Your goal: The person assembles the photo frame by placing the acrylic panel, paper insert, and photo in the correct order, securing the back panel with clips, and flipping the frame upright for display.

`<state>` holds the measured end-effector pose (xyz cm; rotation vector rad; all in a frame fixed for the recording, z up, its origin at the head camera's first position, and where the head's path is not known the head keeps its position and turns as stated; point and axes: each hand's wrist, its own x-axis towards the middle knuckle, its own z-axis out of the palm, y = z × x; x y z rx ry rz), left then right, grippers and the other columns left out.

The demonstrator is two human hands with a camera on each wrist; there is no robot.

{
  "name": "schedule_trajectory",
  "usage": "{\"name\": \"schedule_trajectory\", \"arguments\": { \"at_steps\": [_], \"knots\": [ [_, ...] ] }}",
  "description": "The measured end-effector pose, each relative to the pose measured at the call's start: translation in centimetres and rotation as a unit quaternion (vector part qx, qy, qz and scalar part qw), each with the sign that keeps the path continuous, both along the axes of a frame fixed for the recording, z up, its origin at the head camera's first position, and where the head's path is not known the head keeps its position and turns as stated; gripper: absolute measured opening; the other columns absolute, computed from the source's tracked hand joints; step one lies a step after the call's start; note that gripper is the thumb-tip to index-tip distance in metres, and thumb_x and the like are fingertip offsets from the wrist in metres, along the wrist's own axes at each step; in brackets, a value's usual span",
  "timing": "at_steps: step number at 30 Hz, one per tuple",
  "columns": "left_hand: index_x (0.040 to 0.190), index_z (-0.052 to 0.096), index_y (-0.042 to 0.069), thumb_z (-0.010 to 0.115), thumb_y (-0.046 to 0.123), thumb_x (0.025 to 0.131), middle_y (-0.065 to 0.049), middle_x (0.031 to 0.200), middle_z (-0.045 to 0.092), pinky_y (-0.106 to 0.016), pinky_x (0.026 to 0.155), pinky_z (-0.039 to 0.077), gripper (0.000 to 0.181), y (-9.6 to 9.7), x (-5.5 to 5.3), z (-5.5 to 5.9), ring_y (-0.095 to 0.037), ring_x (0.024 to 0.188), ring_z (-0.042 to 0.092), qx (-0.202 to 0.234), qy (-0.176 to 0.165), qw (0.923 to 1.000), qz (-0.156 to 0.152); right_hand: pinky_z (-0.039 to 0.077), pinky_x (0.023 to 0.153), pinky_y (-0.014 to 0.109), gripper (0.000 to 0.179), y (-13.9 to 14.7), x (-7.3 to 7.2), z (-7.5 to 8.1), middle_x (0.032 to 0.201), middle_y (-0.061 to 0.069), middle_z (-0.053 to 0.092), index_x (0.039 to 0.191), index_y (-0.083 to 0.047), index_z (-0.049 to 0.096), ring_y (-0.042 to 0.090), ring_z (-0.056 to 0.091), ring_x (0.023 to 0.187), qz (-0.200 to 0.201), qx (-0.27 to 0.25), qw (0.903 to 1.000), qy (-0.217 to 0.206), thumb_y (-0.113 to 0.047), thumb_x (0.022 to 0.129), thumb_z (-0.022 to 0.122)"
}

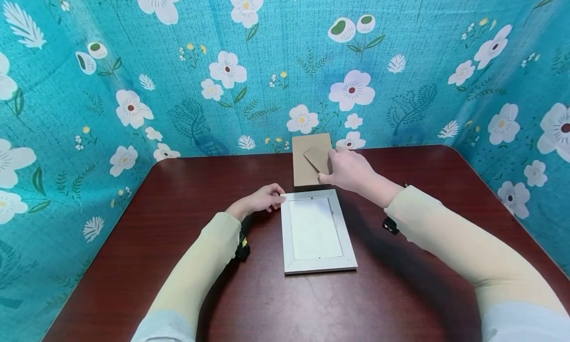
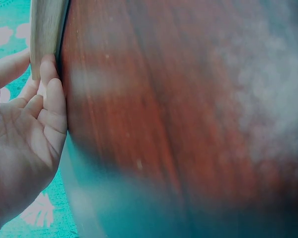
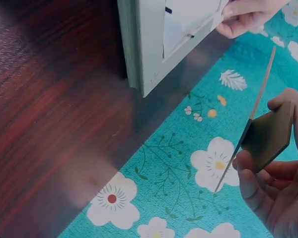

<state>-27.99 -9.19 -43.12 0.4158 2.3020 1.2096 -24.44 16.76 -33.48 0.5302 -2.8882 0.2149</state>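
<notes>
On the dark reddish counter (image 1: 187,243) lies a pale picture frame (image 1: 320,265), a white panel in its opening. At its far left corner, the left hand (image 1: 265,199) pinches the rim. Just beyond the frame, the right hand (image 1: 349,169) grips the flap (image 1: 318,158) jutting from a brown board (image 1: 304,175). Farthest back hangs a turquoise floral curtain (image 1: 267,92).

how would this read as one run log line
left hand: grips picture frame at far-left corner | right hand: pinches flap of brown board | board: off frame, beyond its far edge
</notes>
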Motion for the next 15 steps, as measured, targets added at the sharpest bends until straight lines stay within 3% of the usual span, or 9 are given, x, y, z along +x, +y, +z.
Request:
{"name": "schedule_trajectory", "arguments": {
  "at_steps": [8, 15],
  "knots": [
    [0.11, 0.053, 0.005, 0.057, 0.018, 0.099, -0.008, 0.087, 0.058, -0.03, 0.066, 0.048, 0.018, 0.1, 0.0, 0.0, -0.02, 0.08, 0.056, 0.002, 0.004, 1.0, -0.003, 0.043, 0.051, 0.033, 0.043, 0.2, 1.6, 0.1, 0.071, 0.008, 0.049, 0.085, -0.001, 0.056, 0.021, 0.05, 0.059, 0.011, 0.012, 0.9998, -0.012, -0.04, 0.08, 0.072],
    [0.11, 0.053, 0.005, 0.057, 0.018, 0.099, -0.009, 0.087, 0.058, -0.03, 0.066, 0.048, 0.017, 0.0, -0.1, 0.0, -0.02, 0.08, 0.056, 0.002, 0.002, 1.0, -0.002, 0.045, 0.051, 0.032, 0.053, 0.0, 2.9, -0.5, 0.076, 0.009, 0.053, 0.101, 0.006, 0.06, 0.02, 0.051, 0.06, 0.014, 0.028, 0.999, -0.031, -0.041, 0.079, 0.073]
  ]
}}
